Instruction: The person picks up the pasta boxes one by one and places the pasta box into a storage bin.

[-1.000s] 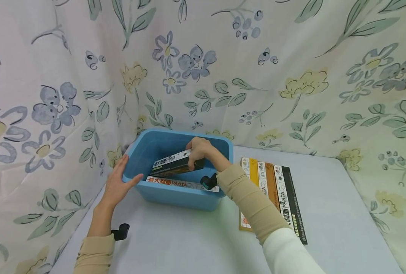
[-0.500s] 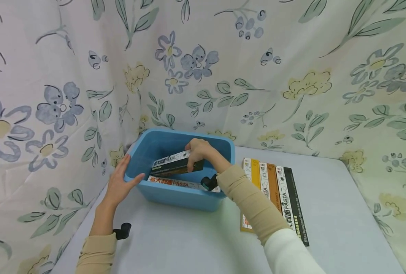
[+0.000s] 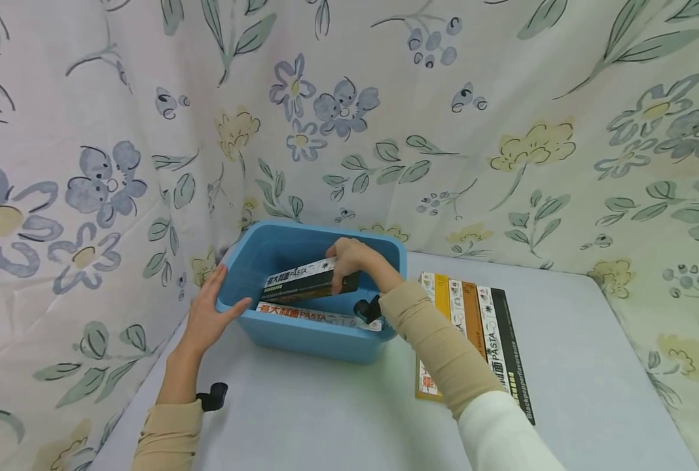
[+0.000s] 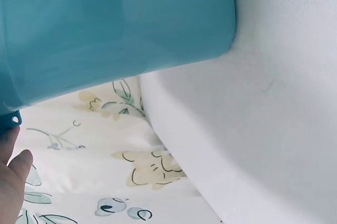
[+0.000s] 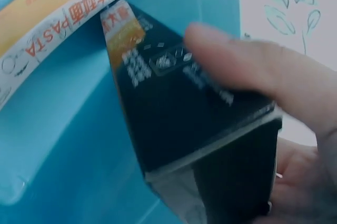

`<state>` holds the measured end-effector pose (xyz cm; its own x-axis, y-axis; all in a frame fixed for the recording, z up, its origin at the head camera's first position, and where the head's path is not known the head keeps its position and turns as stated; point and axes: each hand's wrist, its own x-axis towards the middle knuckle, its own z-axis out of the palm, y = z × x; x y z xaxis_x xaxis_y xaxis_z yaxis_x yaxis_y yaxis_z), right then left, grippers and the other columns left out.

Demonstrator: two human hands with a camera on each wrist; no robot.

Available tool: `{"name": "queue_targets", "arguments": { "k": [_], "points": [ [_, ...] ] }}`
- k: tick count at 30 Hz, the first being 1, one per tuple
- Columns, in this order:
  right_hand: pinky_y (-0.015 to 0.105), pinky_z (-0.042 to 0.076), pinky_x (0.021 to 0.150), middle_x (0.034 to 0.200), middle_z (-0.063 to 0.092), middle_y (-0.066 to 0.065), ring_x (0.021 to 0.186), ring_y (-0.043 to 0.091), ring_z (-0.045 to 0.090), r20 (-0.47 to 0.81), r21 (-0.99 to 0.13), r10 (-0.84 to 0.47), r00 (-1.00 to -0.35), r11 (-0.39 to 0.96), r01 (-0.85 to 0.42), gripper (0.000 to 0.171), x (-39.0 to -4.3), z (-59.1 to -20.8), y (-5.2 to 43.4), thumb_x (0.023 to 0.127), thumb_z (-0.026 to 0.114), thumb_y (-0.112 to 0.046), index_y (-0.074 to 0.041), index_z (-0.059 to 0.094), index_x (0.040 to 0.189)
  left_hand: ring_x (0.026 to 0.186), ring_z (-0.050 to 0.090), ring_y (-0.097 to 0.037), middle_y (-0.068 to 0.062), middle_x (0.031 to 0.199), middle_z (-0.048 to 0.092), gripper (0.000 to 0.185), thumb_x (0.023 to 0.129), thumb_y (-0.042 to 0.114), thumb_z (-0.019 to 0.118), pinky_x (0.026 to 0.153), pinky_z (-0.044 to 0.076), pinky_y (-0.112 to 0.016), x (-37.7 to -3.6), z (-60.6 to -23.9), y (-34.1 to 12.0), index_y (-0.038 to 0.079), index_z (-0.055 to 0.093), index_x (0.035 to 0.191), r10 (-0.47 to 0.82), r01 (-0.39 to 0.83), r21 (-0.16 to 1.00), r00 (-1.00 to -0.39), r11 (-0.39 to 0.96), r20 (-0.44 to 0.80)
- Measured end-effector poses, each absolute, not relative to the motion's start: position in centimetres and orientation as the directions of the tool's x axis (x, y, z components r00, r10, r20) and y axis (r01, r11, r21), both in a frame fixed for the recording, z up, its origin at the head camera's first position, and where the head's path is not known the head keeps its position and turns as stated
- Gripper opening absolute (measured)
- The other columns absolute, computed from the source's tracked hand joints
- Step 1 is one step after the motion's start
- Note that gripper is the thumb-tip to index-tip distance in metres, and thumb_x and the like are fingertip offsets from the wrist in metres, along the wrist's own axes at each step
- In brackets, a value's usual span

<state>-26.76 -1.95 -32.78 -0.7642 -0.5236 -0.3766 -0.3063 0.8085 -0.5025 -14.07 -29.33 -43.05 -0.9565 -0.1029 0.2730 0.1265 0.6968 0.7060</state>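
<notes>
Inside the blue plastic bin point(image 3: 320, 343), my right hand point(image 3: 352, 258) grips one end of a black and white pasta box point(image 3: 293, 281). The box slants, its far left end lower than the end I hold. In the right wrist view my thumb presses across the black face of the pasta box point(image 5: 195, 108), with fingers on its other side. Along the bin's front wall lies a second pasta box point(image 3: 308, 315), white with red lettering; the right wrist view shows its yellow curry sauce side. My left hand point(image 3: 205, 320) rests at the bin's left rim, fingers straight, thumb toward the front corner.
Right of the bin, several pasta boxes lie side by side on the white table point(image 3: 585, 340): a yellow one point(image 3: 442, 301), a brown one point(image 3: 472, 314) and a black one point(image 3: 511, 353). My right forearm partly covers them. A floral curtain point(image 3: 414, 131) hangs behind and at the left.
The right hand and the black pasta box have shifted very slightly right, along with a small shift of the whole view. The left hand stays at the rim.
</notes>
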Motion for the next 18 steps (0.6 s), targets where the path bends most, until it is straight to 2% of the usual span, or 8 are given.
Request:
{"name": "queue_targets", "arguments": {
  "k": [4,8,18],
  "points": [
    [0.040,0.043,0.104,0.150,0.043,0.009,0.135,0.028,0.041,-0.391,-0.501,-0.546,-0.741,0.801,-0.326,0.085,-27.2,-32.9,-1.6,0.073,0.086,-0.016,-0.002,0.043,0.145,0.142,0.014,-0.049,-0.019,0.159,0.018,0.090,0.087,0.045,0.067,0.103,0.013,-0.076,-14.2,-43.1,-29.4,0.003,0.023,0.154,-0.101,0.115,0.703,-0.961,0.702,0.257],
    [0.040,0.040,0.106,0.151,0.041,0.011,0.136,0.028,0.040,-0.372,-0.506,-0.541,-0.754,0.800,-0.324,0.084,-27.3,-32.7,-1.2,0.079,0.082,-0.024,-0.003,0.038,0.148,0.142,0.015,-0.050,-0.020,0.159,0.018,0.089,0.087,0.039,0.068,0.103,0.015,-0.076,-14.2,-43.0,-29.5,0.003,0.022,0.154,-0.101,0.101,0.698,-0.965,0.709,0.242],
    [0.041,0.037,0.108,0.150,0.042,0.012,0.137,0.029,0.039,-0.295,-0.627,-0.539,-0.789,0.732,-0.266,0.069,-27.2,-32.6,0.6,0.088,0.073,-0.024,-0.002,0.043,0.145,0.143,0.015,-0.047,-0.018,0.160,0.017,0.089,0.086,0.037,0.069,0.105,0.016,-0.073,-14.2,-42.7,-29.4,0.005,0.022,0.155,-0.103,0.085,0.690,-0.969,0.719,0.226]
  ]
}}
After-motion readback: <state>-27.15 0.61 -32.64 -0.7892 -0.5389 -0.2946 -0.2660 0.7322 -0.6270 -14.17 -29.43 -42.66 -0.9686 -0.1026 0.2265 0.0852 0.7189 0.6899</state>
